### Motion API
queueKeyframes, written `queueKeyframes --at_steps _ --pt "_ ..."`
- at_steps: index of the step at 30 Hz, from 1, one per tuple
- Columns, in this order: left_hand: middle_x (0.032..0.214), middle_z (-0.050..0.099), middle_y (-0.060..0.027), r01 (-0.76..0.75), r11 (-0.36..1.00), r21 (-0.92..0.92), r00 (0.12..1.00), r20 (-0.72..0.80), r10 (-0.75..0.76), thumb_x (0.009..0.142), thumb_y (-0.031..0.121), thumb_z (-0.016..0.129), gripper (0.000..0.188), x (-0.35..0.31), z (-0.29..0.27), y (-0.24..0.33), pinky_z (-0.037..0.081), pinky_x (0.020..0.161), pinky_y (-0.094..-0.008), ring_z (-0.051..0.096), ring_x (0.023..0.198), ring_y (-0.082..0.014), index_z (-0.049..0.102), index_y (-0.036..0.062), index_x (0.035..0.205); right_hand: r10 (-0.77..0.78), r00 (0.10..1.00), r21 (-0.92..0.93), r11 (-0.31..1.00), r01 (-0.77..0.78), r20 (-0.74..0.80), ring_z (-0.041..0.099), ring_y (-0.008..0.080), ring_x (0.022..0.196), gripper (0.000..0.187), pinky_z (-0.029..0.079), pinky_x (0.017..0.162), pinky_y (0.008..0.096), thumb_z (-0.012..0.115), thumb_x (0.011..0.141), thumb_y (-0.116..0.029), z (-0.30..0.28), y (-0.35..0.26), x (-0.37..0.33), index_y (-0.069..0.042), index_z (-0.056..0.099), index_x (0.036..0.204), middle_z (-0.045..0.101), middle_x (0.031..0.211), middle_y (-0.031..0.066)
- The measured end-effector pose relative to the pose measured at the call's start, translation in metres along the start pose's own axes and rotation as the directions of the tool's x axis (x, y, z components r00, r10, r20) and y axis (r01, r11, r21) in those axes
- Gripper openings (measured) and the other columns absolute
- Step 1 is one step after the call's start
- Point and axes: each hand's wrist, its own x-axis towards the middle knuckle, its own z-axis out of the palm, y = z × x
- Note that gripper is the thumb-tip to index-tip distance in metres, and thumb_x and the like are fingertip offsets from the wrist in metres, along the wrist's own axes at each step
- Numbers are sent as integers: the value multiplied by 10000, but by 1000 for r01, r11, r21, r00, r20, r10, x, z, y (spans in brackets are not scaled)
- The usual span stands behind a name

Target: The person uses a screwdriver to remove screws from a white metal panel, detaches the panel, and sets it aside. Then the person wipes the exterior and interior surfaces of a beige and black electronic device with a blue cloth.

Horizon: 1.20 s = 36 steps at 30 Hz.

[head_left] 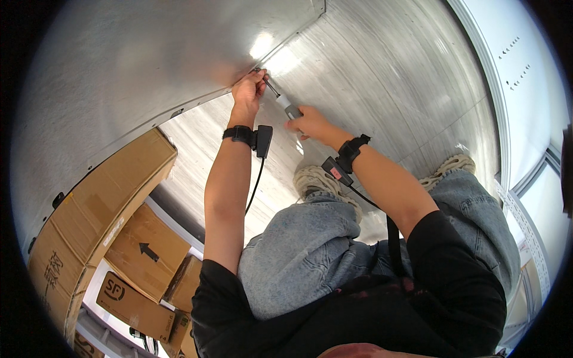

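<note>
Right hand [314, 124] grips screwdriver [290, 109]; left hand [248, 90] at grey panel [149, 59] edge, hold unclear; cartons [113, 185] show dark print [55, 269], arrow [148, 251].

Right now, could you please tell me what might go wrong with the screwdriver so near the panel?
The screwdriver, gripped in the right hand, could slip and jab the left hand, whose fingers are right by the far end of its shaft. A slip might also scratch the grey panel, whose lower edge is close by. The black cable hanging beside the left forearm might snag if that arm moves.
</note>
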Motion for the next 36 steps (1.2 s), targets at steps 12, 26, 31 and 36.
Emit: queueKeyframes --at_steps 12,26,31,36 --pt "817 676 -23 -3 998 61 1000 11 3 893 118 608 93 -2 1 1 440 581 -171 586 693 -72 673 58 924 -29 999 42 999 29 19 609 225 877 493 563 660 368 572 867 -259 0 -2 -7 8 460 1266 571 1042 127" --pt "763 661 -15 12 999 30 1000 16 -12 901 111 600 94 -1 2 1 439 529 -166 539 604 -55 669 52 877 59 988 443 888 -119 146 589 239 945 542 569 661 337 695 817 -243 -10 3 -2 6 476 1247 548 1093 137" --pt "772 665 -14 12 1000 25 1000 26 -12 901 111 598 94 0 0 0 436 524 -160 544 607 -54 671 57 878 -97 990 70 992 104 -101 601 211 909 428 561 646 338 608 866 -258 6 5 -9 -29 506 1213 582 1024 114" --pt "774 665 -17 10 999 34 1000 23 -10 903 111 594 95 -4 4 3 437 531 -161 545 610 -55 669 57 882 33 999 349 936 -38 20 597 215 920 452 564 649 351 621 865 -249 -4 1 -4 -12 496 1229 570 1053 118"
